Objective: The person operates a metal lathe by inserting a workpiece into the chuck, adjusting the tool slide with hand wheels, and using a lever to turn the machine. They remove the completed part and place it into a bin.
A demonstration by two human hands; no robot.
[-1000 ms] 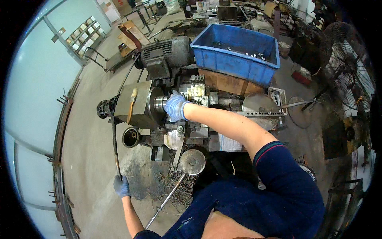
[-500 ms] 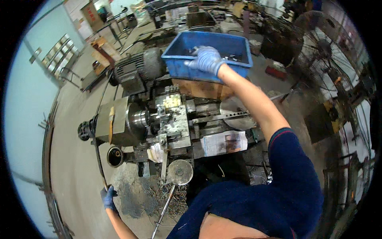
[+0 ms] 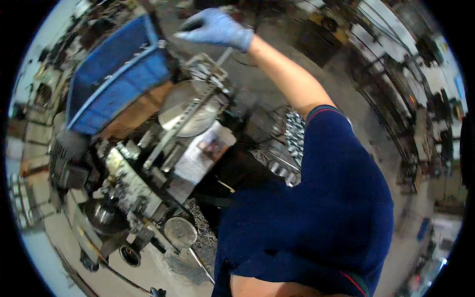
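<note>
My right hand, in a light blue glove, is stretched out beyond the machine, right of the blue bin. Its thumb and fingers are apart, with a dark gap between them, and nothing shows in the grip. Small metal pieces lie in the bin. At the lower edge my left hand, in a darker glove, is partly cut off. It is closed on the end of a long dark lever that runs from the machine's headstock.
A newspaper sheet lies on the machine bed beside a round metal disc. A small tray of metal parts stands behind it. Shiny metal parts are piled near my right side. A round plate on a rod stands in front.
The view has swung to the right, so the machine and bin appear further left and tilted. My right hand has left the bin and moved right of it. My left hand stays at the lever.
</note>
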